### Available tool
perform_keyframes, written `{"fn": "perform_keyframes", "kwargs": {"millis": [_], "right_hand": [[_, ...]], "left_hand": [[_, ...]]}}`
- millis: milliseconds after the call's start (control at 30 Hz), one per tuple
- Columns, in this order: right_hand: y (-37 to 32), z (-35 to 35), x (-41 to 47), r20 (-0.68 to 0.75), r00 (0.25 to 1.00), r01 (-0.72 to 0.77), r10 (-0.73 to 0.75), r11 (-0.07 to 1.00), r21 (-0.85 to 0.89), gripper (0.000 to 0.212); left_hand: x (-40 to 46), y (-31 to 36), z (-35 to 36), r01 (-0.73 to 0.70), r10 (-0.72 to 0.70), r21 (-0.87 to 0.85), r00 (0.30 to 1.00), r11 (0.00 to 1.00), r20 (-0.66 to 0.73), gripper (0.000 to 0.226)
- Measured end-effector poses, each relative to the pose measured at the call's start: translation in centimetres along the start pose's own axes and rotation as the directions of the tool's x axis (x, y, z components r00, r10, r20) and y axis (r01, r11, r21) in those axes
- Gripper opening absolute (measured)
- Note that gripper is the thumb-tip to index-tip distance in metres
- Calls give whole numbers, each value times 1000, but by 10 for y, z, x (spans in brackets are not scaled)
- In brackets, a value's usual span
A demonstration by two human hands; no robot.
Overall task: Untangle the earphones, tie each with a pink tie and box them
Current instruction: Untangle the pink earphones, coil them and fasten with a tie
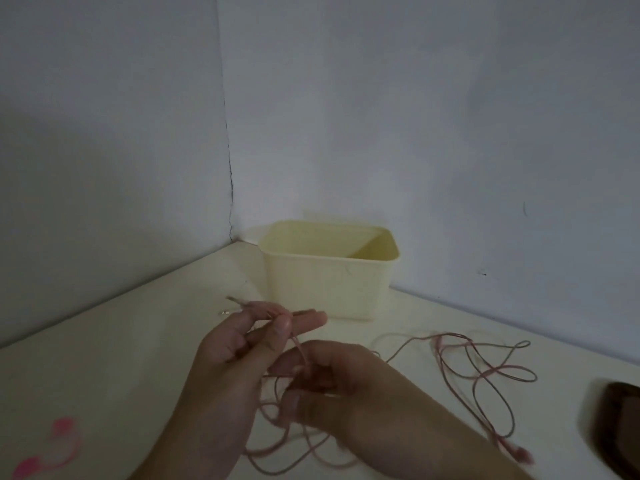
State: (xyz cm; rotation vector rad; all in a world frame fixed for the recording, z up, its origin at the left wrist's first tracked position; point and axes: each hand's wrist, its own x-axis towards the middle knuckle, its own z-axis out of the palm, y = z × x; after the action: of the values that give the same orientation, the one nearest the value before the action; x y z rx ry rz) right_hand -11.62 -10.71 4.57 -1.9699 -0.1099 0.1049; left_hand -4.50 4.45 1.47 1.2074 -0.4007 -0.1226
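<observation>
At the bottom left of the frame, pink ties (52,452) lie on the pale counter (121,358), blurred and partly cut by the edge. At the lower right edge sits a dark brown object (613,431), only partly in view; what it is cannot be told.

Low in the centre, the right hand (349,386) comes in from the lower right with its fingers curled, pinching a pink cable of the earphones (485,372) between thumb and fingers. Loose loops of cable hang below both hands and spread across the counter to the right, crossing one another in a tangle; one earbud end (519,453) lies near the lower right, blurred.

Just above and left, the left hand (249,344) is raised over the counter, thumb and fingertips pinching another part of the cable, one finger stretched out towards the right. A strand runs taut between the two hands. A short cable end and a small metal plug (227,311) show just beyond the left hand's fingers.

Farther back, at centre, an open cream box (325,285) stands upright on the counter near the corner of two white walls (415,116). Its inside is only partly visible.
</observation>
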Motion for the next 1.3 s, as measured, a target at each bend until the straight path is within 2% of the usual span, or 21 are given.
{"fn": "perform_keyframes", "kwargs": {"millis": [67, 133, 200, 233, 300, 333, 433, 500, 600, 767, 867, 933, 1000, 1067, 1133, 1200, 1300], "right_hand": [[1, -1, 1, -54, 997, 52, -53, 998, -27, 12], [2, -5, 3, -176, 980, 92, -92, 996, -9, 21], [-3, -18, 1, -324, 942, 105, -88, 994, 34, 27], [-7, -27, -3, -360, 928, 107, -101, 994, -3, 28], [-20, -44, -9, -346, 927, 105, -146, 985, -134, 33], [-25, -51, -10, -319, 933, 107, -164, 976, -187, 35], [-37, -60, -1, -289, 930, 116, -227, 928, -354, 35], [-35, -59, 9, -312, 907, 123, -283, 887, -446, 32], [-23, -57, 19, -368, 865, 156, -340, 881, -447, 31], [-5, -62, 31, -401, 856, 135, -327, 889, -437, 31], [1, -64, 34, -414, 862, 145, -293, 925, -351, 31], [7, -60, 37, -390, 876, 160, -285, 933, -321, 31], [14, -51, 39, -327, 907, 165, -266, 938, -306, 25], [22, -39, 38, -257, 935, 153, -246, 930, -334, 21], [26, -30, 34, -208, 948, 140, -240, 905, -403, 27], [27, -28, 32, -201, 949, 128, -243, 879, -460, 27], [26, -27, 32, -213, 950, 104, -227, 875, -472, 25]], "left_hand": [[2, -1, 1, 3, -3, -31, 1000, 1000, 1, 8], [5, -2, 1, -10, 8, -68, 999, 998, -31, 10], [12, 0, -3, -16, 8, -112, 997, 994, -76, 31], [16, 3, -6, -8, -3, -154, 997, 988, -71, 44], [27, 11, -11, -16, 18, -204, 1000, 979, 8, 76], [34, 15, -11, -18, 32, -175, 996, 984, 82, 83], [48, 20, 3, -19, -1, 64, 954, 998, 299, 55], [51, 18, 17, -13, -39, 132, 922, 991, 386, 45], [44, 11, 22, 47, -73, 77, 918, 996, 389, 34], [38, 2, 9, 184, -138, -67, 894, 981, 427, 27], [34, 2, 4, 209, -119, -133, 865, 969, 488, 27], [34, -1, 2, 189, -50, -222, 855, 957, 516, 27], [34, -1, 5, 154, 11, -313, 884, 937, 467, 31], [33, 0, 10, 111, 4, -340, 948, 934, 319, 28], [34, 1, 11, 56, -2, -300, 984, 952, 176, 25], [36, 0, 11, 19, -1, -230, 997, 973, 81, 24], [37, 0, 12, -3, 3, -254, 1000, 967, 2, 27]]}}
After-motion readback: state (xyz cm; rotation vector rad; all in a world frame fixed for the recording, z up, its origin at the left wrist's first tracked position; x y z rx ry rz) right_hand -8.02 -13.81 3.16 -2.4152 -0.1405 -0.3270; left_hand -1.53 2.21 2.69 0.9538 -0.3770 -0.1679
